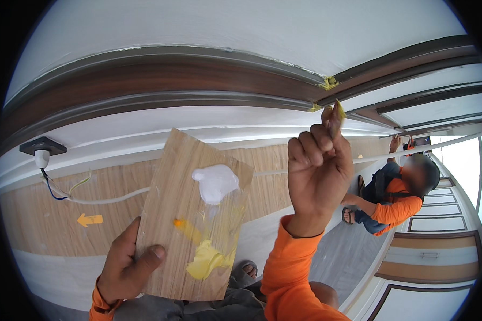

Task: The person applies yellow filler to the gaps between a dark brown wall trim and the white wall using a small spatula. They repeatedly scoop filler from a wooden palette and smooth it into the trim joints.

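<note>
My left hand (128, 262) grips a rectangular wood-grain board (166, 214) by its lower left edge, thumb on top. On the board lie a dollop of white paste (217, 183), a heap of yellow putty (206, 260) and an orange streak (186, 230). My right hand (321, 144) is raised with its fingers curled and the thumb and forefinger close together. Yellow putty shows at their tips. Just above them, a corner joint of the dark brown wooden trim (198, 79) carries yellow putty dabs (329, 83).
A dark socket plate with a white plug (42, 155) and loose wires sits at left. A pale cable (112, 199) runs behind the board. An orange arrow sticker (90, 219) marks the wood-look surface. At right, another person (396, 198) in orange squats near white panelled cabinets (431, 257).
</note>
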Available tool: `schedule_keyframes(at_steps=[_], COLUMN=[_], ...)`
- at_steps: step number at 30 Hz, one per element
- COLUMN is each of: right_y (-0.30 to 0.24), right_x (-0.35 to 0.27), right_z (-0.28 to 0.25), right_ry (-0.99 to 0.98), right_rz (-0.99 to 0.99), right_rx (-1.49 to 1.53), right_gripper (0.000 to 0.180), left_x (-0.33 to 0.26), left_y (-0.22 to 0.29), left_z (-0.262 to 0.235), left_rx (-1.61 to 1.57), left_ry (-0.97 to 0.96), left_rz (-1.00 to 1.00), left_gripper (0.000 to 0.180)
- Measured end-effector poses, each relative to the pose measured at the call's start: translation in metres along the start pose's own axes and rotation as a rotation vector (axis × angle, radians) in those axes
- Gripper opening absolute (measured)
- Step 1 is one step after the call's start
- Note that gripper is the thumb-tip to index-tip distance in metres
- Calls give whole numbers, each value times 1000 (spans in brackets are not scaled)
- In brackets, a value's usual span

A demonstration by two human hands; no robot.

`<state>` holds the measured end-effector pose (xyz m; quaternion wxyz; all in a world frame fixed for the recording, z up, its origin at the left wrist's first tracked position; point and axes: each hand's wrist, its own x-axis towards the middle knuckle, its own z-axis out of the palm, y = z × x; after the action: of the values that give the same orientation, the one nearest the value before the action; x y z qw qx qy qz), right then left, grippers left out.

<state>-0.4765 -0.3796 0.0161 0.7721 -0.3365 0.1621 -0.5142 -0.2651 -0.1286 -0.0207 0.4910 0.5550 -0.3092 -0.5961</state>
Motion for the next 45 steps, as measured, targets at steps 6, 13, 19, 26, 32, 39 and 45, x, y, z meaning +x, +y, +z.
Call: schedule_keyframes(at_steps=[6, 13, 19, 26, 32, 39, 45], right_y=[3, 34, 42, 36, 9, -33, -25], right_x=[-32, -83, -110, -122, -115, -70, -19], right_z=[-29, -36, -23, -37, -66, -23, 8], right_ry=[-184, -50, 147, 110, 263, 53, 94], right_rz=[260, 124, 67, 136, 92, -453, -813], right_rx=[403, 322, 39, 72, -245, -293, -920], right_gripper=[34, 20, 13, 10, 12, 29, 37], left_x=[6, 9, 3, -9, -21, -25, -24], left_y=[-4, -5, -6, -6, -1, 1, 0], left_z=[10, 39, 59, 73, 69, 57, 43], left_rx=[-236, -441, -449, -412, -339, -330, -209], left_ry=[89, 127, 187, 264, 310, 295, 272], left_rz=[17, -21, 55, 122, 194, 161, 124], left_gripper=[62, 71, 70, 68, 65, 62, 61])
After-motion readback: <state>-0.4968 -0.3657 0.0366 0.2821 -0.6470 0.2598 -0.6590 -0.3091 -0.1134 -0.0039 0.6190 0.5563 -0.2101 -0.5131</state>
